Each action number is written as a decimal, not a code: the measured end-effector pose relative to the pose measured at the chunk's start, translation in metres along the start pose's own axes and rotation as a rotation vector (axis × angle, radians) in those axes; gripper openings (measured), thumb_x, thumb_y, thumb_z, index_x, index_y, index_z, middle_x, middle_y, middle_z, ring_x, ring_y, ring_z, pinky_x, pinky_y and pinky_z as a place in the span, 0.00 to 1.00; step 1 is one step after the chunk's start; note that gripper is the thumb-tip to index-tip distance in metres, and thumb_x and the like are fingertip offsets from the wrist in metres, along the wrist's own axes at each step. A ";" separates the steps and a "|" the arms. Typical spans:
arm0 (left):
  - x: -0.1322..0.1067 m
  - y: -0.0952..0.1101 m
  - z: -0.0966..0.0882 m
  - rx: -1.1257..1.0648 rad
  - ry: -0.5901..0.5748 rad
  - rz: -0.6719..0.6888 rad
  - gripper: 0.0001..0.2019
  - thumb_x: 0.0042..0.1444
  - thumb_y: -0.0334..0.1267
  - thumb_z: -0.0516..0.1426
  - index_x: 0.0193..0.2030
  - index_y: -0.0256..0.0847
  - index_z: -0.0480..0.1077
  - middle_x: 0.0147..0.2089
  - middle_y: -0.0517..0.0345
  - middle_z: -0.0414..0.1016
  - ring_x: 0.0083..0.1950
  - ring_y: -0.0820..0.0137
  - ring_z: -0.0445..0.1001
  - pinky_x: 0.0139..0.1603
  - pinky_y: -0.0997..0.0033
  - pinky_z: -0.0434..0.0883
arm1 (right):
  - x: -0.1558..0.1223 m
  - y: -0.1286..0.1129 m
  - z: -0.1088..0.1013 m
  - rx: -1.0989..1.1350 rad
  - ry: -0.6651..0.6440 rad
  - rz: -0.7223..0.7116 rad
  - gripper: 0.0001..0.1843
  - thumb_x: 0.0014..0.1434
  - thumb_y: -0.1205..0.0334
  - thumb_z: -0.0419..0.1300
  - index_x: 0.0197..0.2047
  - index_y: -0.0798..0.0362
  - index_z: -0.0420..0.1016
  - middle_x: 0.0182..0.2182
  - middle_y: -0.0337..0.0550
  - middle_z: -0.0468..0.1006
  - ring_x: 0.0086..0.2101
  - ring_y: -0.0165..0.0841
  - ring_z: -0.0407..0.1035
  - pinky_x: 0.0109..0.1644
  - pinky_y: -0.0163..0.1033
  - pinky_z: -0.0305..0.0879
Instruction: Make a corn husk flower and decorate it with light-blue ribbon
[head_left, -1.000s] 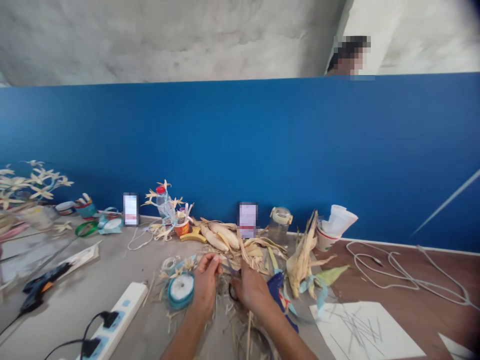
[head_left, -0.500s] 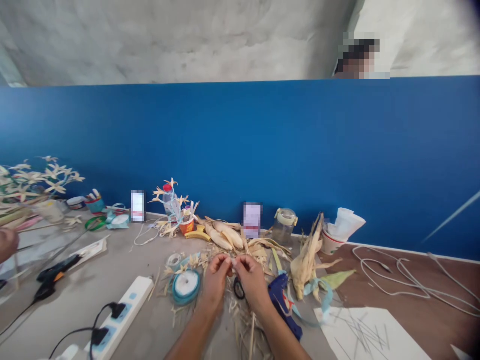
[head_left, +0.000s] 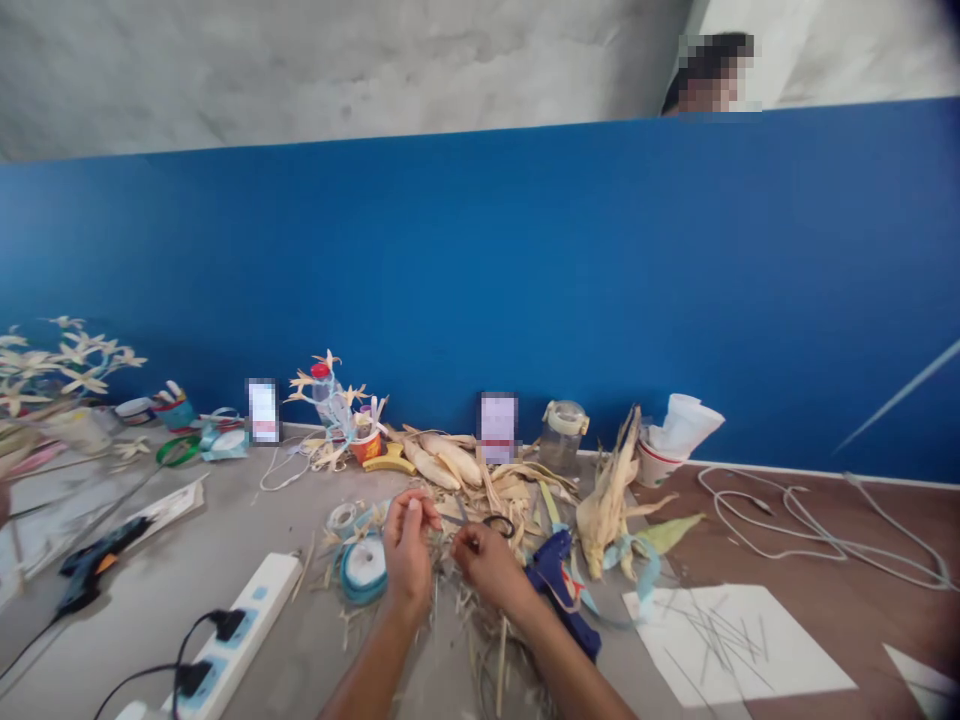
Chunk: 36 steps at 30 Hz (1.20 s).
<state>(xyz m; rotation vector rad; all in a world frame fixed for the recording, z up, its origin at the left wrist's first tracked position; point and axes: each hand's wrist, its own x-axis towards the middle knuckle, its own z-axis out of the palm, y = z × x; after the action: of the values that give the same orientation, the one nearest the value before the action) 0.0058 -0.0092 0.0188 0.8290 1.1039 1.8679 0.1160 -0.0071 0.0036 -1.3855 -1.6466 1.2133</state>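
Red-rimmed cup (head_left: 655, 468) holding flared white pieces; dry, pale husks (head_left: 450, 459) beyond loop-handled scissors (head_left: 498, 518). I see left hand (head_left: 409, 545) curled, right hand (head_left: 486, 562) bunched beside the scissors; what either grips, I cannot tell.

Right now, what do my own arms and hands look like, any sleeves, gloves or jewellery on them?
Your left hand and right hand are ungloved. Your left forearm and right forearm are bare down to the picture's edge, with no sleeve, watch or bracelet showing. Any rings would be too small to tell.
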 end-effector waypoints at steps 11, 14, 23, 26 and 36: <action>0.004 0.004 -0.002 -0.295 -0.059 -0.082 0.07 0.51 0.43 0.56 0.34 0.43 0.67 0.22 0.63 0.65 0.22 0.74 0.62 0.30 0.68 0.67 | -0.006 -0.005 0.030 0.420 -0.153 0.282 0.06 0.45 0.70 0.52 0.20 0.53 0.63 0.10 0.27 0.60 0.11 0.23 0.56 0.17 0.29 0.44; 0.005 0.003 -0.003 -0.276 -0.065 -0.092 0.08 0.52 0.45 0.55 0.34 0.45 0.68 0.22 0.61 0.64 0.22 0.72 0.62 0.29 0.66 0.67 | -0.004 -0.002 0.032 0.528 -0.137 0.304 0.04 0.45 0.67 0.53 0.21 0.53 0.62 0.10 0.26 0.59 0.10 0.22 0.53 0.16 0.29 0.42; 0.007 0.002 -0.006 -0.431 -0.103 -0.135 0.08 0.52 0.43 0.56 0.35 0.42 0.69 0.22 0.62 0.66 0.24 0.74 0.64 0.30 0.70 0.67 | -0.008 0.003 0.022 0.939 -0.250 0.383 0.09 0.40 0.62 0.58 0.25 0.53 0.61 0.17 0.34 0.72 0.10 0.20 0.53 0.16 0.29 0.44; 0.007 0.005 -0.006 -0.459 -0.111 -0.162 0.07 0.52 0.42 0.56 0.34 0.42 0.70 0.22 0.62 0.66 0.23 0.74 0.65 0.30 0.70 0.67 | -0.011 0.004 0.018 1.152 -0.339 0.444 0.11 0.40 0.64 0.61 0.27 0.53 0.60 0.21 0.37 0.75 0.11 0.18 0.53 0.17 0.28 0.45; 0.008 0.002 -0.003 -0.283 -0.043 -0.168 0.08 0.45 0.40 0.62 0.29 0.38 0.70 0.22 0.65 0.68 0.22 0.78 0.62 0.28 0.75 0.65 | -0.017 -0.003 0.007 1.126 -0.158 0.215 0.13 0.40 0.60 0.65 0.25 0.55 0.64 0.20 0.34 0.72 0.13 0.18 0.55 0.19 0.28 0.44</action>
<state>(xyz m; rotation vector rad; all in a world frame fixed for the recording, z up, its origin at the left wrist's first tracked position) -0.0008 -0.0042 0.0202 0.5930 0.8309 1.8025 0.1120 -0.0250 0.0049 -0.7315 -0.6164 1.9568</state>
